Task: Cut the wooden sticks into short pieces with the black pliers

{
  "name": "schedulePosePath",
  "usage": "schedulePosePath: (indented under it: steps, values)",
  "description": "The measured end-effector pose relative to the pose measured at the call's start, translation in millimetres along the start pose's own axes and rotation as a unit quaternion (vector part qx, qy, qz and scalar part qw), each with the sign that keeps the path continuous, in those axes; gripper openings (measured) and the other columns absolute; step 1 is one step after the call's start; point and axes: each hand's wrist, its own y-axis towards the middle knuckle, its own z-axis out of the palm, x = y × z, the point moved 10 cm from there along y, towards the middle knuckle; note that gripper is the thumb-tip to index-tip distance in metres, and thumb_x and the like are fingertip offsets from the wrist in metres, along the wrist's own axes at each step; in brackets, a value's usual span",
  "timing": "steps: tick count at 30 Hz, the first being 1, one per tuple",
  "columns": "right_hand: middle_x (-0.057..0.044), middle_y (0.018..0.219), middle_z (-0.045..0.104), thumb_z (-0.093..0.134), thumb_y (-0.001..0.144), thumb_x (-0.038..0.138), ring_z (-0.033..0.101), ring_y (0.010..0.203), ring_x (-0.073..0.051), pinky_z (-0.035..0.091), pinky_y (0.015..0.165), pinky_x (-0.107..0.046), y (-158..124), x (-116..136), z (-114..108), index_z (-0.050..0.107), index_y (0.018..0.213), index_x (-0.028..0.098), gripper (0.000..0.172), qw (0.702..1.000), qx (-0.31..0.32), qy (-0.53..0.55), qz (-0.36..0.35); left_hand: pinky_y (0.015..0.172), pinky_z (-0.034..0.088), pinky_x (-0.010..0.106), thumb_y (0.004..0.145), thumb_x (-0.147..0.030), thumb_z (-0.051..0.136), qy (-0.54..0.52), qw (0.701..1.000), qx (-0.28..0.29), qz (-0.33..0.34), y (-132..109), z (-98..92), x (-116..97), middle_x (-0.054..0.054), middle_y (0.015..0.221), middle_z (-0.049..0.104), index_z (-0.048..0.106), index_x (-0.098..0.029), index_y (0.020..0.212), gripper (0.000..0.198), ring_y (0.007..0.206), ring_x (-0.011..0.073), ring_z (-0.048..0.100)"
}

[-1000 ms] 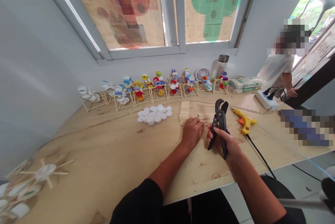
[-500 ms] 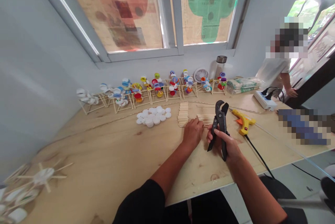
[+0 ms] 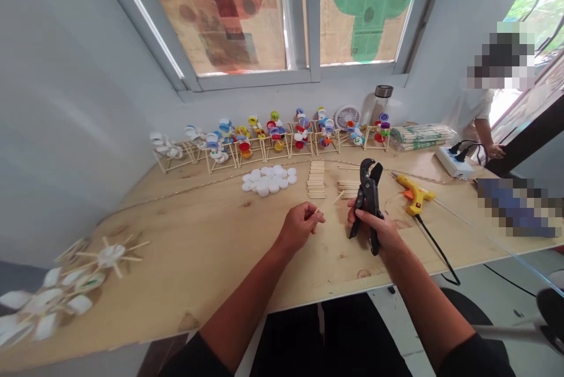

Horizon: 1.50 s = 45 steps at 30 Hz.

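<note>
at the wooden table (image 3: 211, 248) under papered windows (image 3: 313, 19), right grip (image 3: 382, 231) clasps black cutters (image 3: 369, 192), left grip (image 3: 299, 225) curls, contents unclear.

A black cutter (image 3: 370, 194), blades parted, slants beside pale wooden sticks (image 3: 348, 189).

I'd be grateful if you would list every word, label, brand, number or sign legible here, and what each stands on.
No text can be read with certainty.
Printed paper on the window: lines of print, too blurred to read.
Packets of sticks: green markings, too small to read.
Yellow glue gun: small dark patch, no lettering legible.
Black cutter: faint marks, too small to read.
</note>
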Motion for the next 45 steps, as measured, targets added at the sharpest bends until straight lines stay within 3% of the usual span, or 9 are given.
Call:
schedulePosePath:
  steps: [3, 9, 14, 19, 24, 30, 45]
  values:
    - [0.001, 0.067, 0.057, 0.060, 0.073, 0.030, 0.053, 0.061, -0.014, 0.044, 0.054, -0.025, 0, 1, 6, 0.056, 0.095, 0.019, 0.025, 0.999, -0.009, -0.035, -0.010, 0.037, 0.028, 0.017, 0.078, -0.037, 0.049, -0.205, 0.973, 0.072, -0.071, -17, 10.9, 12, 0.007, 0.080, 0.065, 0.045, -0.014, 0.074, 0.024, 0.041, 0.0047, 0.045]
    - [0.003, 0.055, 0.054, 0.064, 0.069, 0.034, 0.049, 0.049, -0.011, 0.041, 0.046, -0.022, 11, 0, 26, 0.057, 0.077, 0.017, 0.020, 0.995, -0.032, -0.096, -0.024, 0.037, 0.030, 0.015, 0.073, -0.036, 0.058, -0.307, 0.933, 0.147, -0.121, -30, 24.8, 18, 0.006, 0.074, 0.066, 0.045, -0.014, 0.074, 0.026, 0.041, 0.0046, 0.048]
    - [0.006, 0.048, 0.048, 0.062, 0.069, 0.036, 0.046, 0.045, -0.009, 0.040, 0.045, -0.020, 27, -2, 39, 0.054, 0.070, 0.018, 0.020, 0.992, -0.060, -0.107, -0.037, 0.040, 0.033, 0.015, 0.074, -0.035, 0.059, -0.338, 0.921, 0.139, -0.135, -32, 20.6, 21, 0.004, 0.072, 0.065, 0.048, -0.014, 0.074, 0.023, 0.043, 0.0045, 0.050]
    - [0.006, 0.049, 0.050, 0.062, 0.069, 0.036, 0.048, 0.044, -0.009, 0.040, 0.042, -0.020, 35, -10, 50, 0.053, 0.073, 0.018, 0.021, 0.993, -0.066, -0.099, -0.026, 0.041, 0.034, 0.016, 0.077, -0.039, 0.054, -0.353, 0.914, 0.132, -0.148, -32, 15.2, 23, 0.004, 0.068, 0.064, 0.056, -0.013, 0.091, 0.029, 0.044, 0.0058, 0.052]
    - [0.006, 0.051, 0.052, 0.062, 0.068, 0.038, 0.052, 0.043, -0.011, 0.043, 0.040, -0.021, 35, -20, 47, 0.053, 0.076, 0.019, 0.023, 0.993, -0.069, -0.094, -0.011, 0.037, 0.029, 0.016, 0.077, -0.044, 0.053, -0.354, 0.907, 0.158, -0.165, -31, 17.5, 25, 0.004, 0.065, 0.064, 0.056, -0.014, 0.100, 0.038, 0.039, 0.0056, 0.049]
    - [0.005, 0.053, 0.054, 0.062, 0.068, 0.037, 0.051, 0.044, -0.010, 0.044, 0.042, -0.021, 35, -20, 39, 0.055, 0.078, 0.019, 0.022, 0.990, -0.081, -0.111, -0.018, 0.036, 0.023, 0.016, 0.077, -0.046, 0.051, -0.329, 0.911, 0.180, -0.172, -29, 20.4, 29, 0.005, 0.065, 0.065, 0.057, -0.014, 0.100, 0.040, 0.035, 0.0038, 0.044]
    - [0.004, 0.054, 0.055, 0.064, 0.067, 0.033, 0.052, 0.043, -0.010, 0.046, 0.040, -0.021, 32, -21, 43, 0.055, 0.072, 0.018, 0.018, 0.991, -0.077, -0.111, -0.012, 0.035, 0.014, 0.017, 0.079, -0.044, 0.050, -0.312, 0.919, 0.186, -0.151, -28, 19.4, 28, 0.005, 0.067, 0.063, 0.059, -0.013, 0.094, 0.036, 0.034, 0.0019, 0.037]
